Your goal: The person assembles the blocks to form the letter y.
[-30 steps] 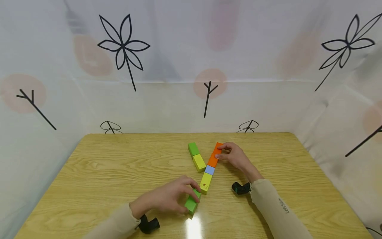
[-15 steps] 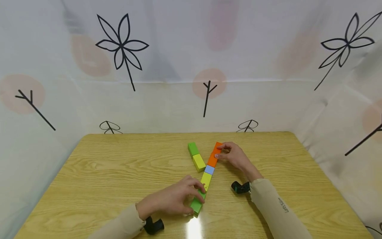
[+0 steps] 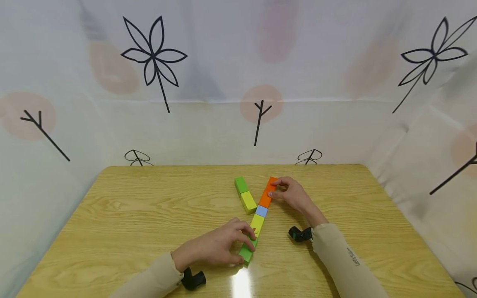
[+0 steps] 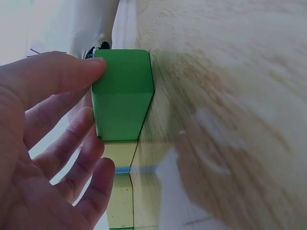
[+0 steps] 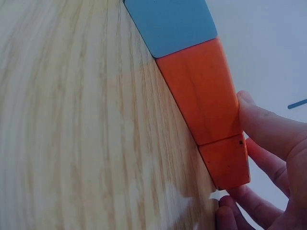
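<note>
A row of wooden blocks slants across the table. Its near end is a green block (image 3: 246,254), pinched between the thumb and fingers of my left hand (image 3: 220,244). The left wrist view shows my thumb on the top edge of that green block (image 4: 122,96), its far end against a yellow block. Beyond it in the row come the yellow block (image 3: 257,223), a light blue block (image 3: 261,211) and the orange part (image 3: 266,198). My right hand (image 3: 296,196) grips this far end; the right wrist view shows two orange blocks (image 5: 201,91) end to end.
Left of the row, a second green block (image 3: 241,185) and a second yellow block (image 3: 248,202) lie end to end, the yellow one's corner close to the blue block. A white patterned cloth (image 3: 208,132) rises behind the wooden table (image 3: 149,207).
My left hand has slid the green block right and slightly away, bringing it in line against the near end of the yellow block. My right hand has stayed on the orange blocks.
</note>
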`<action>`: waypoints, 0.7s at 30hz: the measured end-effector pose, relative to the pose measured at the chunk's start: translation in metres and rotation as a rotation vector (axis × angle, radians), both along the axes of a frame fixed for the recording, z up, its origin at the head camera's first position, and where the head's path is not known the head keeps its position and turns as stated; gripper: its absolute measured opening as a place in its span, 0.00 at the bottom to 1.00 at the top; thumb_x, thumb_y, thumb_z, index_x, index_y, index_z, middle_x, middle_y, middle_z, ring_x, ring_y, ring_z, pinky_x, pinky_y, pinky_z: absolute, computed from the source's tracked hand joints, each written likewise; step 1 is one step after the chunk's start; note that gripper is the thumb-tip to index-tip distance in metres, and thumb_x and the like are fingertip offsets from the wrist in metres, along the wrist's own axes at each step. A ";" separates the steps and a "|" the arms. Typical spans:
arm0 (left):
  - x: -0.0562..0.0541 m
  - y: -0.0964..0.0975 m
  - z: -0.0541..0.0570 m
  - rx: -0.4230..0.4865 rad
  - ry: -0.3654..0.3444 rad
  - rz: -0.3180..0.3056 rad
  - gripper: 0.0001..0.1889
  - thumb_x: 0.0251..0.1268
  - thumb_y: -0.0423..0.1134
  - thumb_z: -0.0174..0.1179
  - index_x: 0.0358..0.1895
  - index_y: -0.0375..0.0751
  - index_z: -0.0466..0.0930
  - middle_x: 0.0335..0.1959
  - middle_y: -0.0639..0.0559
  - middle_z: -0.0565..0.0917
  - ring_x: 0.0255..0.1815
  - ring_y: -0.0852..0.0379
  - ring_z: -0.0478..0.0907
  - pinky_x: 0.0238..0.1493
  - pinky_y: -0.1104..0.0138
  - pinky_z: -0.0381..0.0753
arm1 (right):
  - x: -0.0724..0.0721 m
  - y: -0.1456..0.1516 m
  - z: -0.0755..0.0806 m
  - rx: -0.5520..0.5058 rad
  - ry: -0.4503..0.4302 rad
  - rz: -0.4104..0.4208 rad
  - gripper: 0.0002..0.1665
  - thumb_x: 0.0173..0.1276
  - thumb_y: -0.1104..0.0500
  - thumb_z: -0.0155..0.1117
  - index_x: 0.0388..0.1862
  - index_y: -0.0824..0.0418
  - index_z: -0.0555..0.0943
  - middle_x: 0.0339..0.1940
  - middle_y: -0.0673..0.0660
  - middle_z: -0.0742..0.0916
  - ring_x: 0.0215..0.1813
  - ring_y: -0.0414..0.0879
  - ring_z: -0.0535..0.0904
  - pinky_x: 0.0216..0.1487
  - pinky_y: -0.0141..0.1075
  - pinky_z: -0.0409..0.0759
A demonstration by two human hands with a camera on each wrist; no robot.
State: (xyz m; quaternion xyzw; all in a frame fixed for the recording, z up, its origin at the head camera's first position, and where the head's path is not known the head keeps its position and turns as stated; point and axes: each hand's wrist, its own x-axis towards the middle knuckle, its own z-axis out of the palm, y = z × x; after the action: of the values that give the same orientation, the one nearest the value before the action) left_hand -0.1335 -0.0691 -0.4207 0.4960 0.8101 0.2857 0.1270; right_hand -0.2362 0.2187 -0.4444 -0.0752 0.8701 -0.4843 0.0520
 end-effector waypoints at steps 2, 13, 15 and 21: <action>0.000 0.000 -0.001 0.003 -0.002 0.000 0.14 0.60 0.37 0.71 0.49 0.52 0.87 0.59 0.61 0.73 0.62 0.61 0.65 0.64 0.66 0.68 | 0.001 0.001 0.000 0.005 0.009 0.005 0.24 0.64 0.56 0.74 0.55 0.67 0.82 0.62 0.67 0.76 0.64 0.65 0.71 0.65 0.59 0.68; -0.003 0.002 -0.005 0.006 -0.009 0.000 0.13 0.60 0.37 0.70 0.49 0.53 0.87 0.59 0.61 0.74 0.62 0.61 0.65 0.64 0.66 0.68 | 0.001 0.008 -0.004 -0.037 0.055 -0.006 0.19 0.69 0.58 0.68 0.56 0.65 0.83 0.65 0.65 0.77 0.65 0.63 0.72 0.65 0.56 0.70; -0.002 0.001 -0.004 0.008 -0.024 0.009 0.13 0.62 0.37 0.70 0.49 0.53 0.87 0.59 0.61 0.74 0.62 0.61 0.65 0.65 0.66 0.68 | 0.003 0.010 -0.004 -0.068 0.055 -0.040 0.19 0.72 0.57 0.65 0.57 0.66 0.83 0.65 0.65 0.77 0.66 0.62 0.72 0.66 0.55 0.69; -0.006 -0.014 -0.004 0.128 -0.062 0.083 0.10 0.65 0.33 0.67 0.47 0.49 0.86 0.54 0.58 0.76 0.58 0.61 0.70 0.61 0.65 0.72 | 0.009 0.020 0.002 -0.118 0.071 -0.161 0.20 0.77 0.55 0.58 0.60 0.65 0.81 0.62 0.63 0.81 0.64 0.57 0.74 0.64 0.52 0.71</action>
State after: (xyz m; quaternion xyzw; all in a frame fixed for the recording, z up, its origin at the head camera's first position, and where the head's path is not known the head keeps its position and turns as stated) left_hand -0.1398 -0.0828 -0.4247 0.4601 0.8056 0.3572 0.1083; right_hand -0.2274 0.2383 -0.4421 -0.0253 0.8447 -0.5342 -0.0224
